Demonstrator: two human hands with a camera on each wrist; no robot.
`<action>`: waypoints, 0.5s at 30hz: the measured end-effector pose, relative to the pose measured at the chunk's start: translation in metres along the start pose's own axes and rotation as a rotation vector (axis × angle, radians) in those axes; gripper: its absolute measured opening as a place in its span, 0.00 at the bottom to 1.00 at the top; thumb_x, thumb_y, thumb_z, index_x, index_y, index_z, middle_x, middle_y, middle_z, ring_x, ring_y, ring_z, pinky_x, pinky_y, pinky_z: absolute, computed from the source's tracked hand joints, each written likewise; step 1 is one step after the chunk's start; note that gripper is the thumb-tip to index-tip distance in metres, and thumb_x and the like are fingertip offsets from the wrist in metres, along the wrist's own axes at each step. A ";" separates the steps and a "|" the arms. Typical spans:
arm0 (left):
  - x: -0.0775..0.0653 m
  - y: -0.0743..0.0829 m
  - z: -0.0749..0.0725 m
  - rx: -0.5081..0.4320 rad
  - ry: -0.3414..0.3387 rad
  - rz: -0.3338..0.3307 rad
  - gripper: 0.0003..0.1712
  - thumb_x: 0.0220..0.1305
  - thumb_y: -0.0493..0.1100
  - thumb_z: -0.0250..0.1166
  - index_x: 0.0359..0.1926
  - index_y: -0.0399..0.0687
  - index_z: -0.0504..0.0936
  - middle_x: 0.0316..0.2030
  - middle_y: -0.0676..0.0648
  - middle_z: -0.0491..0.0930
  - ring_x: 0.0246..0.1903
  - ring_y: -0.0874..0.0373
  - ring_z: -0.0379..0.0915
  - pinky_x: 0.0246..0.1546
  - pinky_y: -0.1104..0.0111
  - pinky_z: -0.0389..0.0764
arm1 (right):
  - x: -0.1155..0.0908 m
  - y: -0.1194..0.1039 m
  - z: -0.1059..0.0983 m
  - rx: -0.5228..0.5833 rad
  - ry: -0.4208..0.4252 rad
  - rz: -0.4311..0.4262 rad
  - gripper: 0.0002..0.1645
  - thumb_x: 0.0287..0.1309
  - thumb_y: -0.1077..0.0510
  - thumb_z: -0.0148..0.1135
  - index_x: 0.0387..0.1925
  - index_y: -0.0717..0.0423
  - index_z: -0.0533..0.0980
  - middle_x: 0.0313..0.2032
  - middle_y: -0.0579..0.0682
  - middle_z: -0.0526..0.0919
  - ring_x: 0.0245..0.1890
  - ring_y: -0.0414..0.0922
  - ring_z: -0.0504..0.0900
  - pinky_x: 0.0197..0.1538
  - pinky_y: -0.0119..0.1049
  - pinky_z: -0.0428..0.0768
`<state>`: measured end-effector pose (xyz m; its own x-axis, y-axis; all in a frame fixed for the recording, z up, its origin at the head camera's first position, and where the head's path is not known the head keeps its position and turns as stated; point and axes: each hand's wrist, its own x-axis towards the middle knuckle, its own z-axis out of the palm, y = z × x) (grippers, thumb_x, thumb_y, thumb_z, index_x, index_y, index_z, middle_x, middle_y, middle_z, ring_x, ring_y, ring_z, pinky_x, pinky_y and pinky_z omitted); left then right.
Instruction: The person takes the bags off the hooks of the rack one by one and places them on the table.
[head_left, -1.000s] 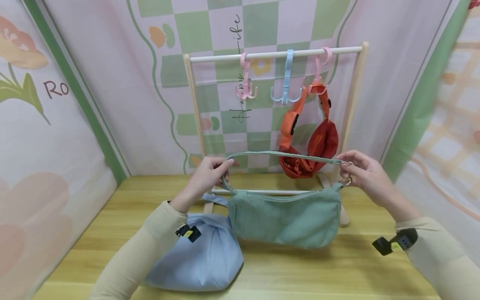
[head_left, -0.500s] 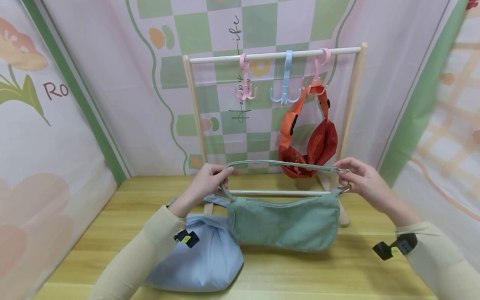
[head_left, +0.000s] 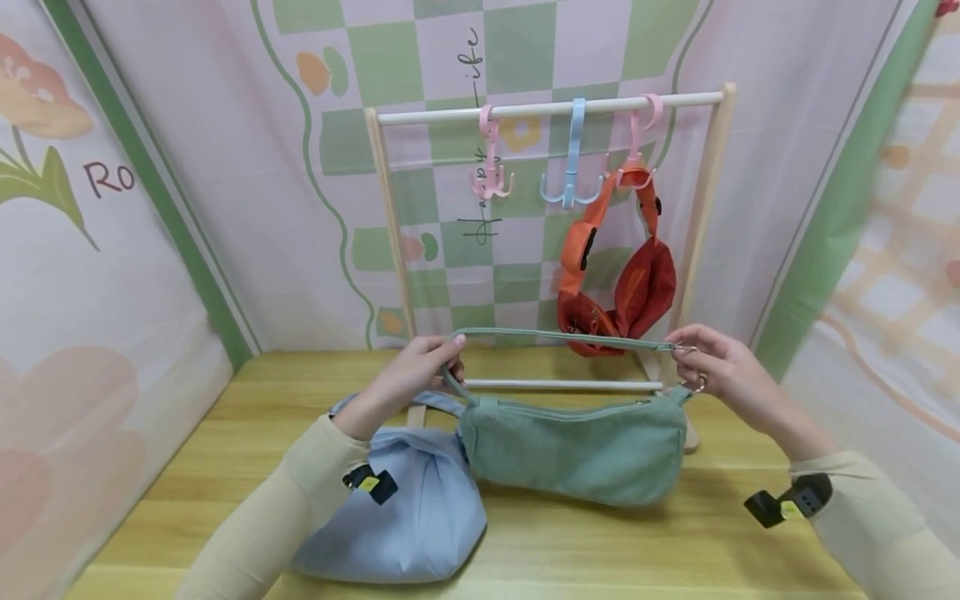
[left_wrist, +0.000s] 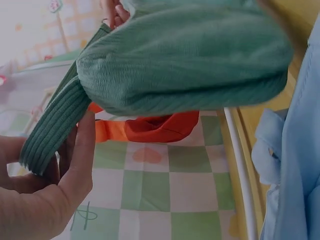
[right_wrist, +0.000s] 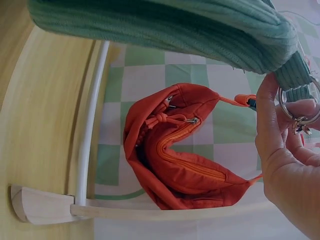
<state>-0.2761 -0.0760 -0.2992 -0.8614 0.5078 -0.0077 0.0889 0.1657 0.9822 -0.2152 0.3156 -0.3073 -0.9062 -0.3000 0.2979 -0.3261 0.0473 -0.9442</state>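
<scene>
A green corduroy shoulder bag (head_left: 573, 450) hangs in the air by its strap (head_left: 555, 334), stretched between both hands. My left hand (head_left: 423, 362) pinches the strap's left end; in the left wrist view the ribbed strap (left_wrist: 55, 125) loops over the fingers. My right hand (head_left: 712, 362) holds the strap's right end by its metal rings, and one ring (right_wrist: 300, 102) shows beside the fingers in the right wrist view. A light blue bag (head_left: 408, 517) lies on the table below the left forearm, partly overlapped by the green bag.
Behind stands a wooden rack (head_left: 708, 200) with a white rail (head_left: 435, 117). From it hang a pink hook (head_left: 491, 162), a blue hook (head_left: 573, 158) and another pink hook (head_left: 636, 137) bearing a red-orange waist bag (head_left: 645, 283). A patterned cloth backdrop surrounds the wooden table (head_left: 555, 550).
Both hands have come down somewhat with the green bag, and its strap now runs lower and straighter. The blue bag and the hanging waist bag stay where they were.
</scene>
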 end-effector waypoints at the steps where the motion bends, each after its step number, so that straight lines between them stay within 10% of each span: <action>1: 0.000 0.000 0.000 -0.007 -0.009 -0.001 0.24 0.63 0.56 0.49 0.23 0.40 0.65 0.23 0.45 0.75 0.26 0.55 0.76 0.36 0.60 0.79 | 0.000 0.000 0.000 0.006 -0.001 0.000 0.09 0.63 0.65 0.44 0.43 0.58 0.68 0.24 0.45 0.70 0.22 0.35 0.69 0.22 0.28 0.71; 15: -0.003 -0.001 0.000 -0.066 -0.244 0.051 0.29 0.66 0.56 0.44 0.49 0.34 0.71 0.43 0.37 0.78 0.46 0.51 0.75 0.49 0.58 0.73 | -0.003 0.004 -0.005 0.075 -0.032 -0.020 0.12 0.65 0.64 0.38 0.42 0.57 0.70 0.23 0.43 0.69 0.21 0.33 0.68 0.22 0.25 0.70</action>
<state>-0.2738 -0.0782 -0.3000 -0.7100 0.7042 0.0047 0.0890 0.0831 0.9926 -0.2155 0.3214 -0.3111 -0.8902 -0.3310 0.3130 -0.3217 -0.0298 -0.9464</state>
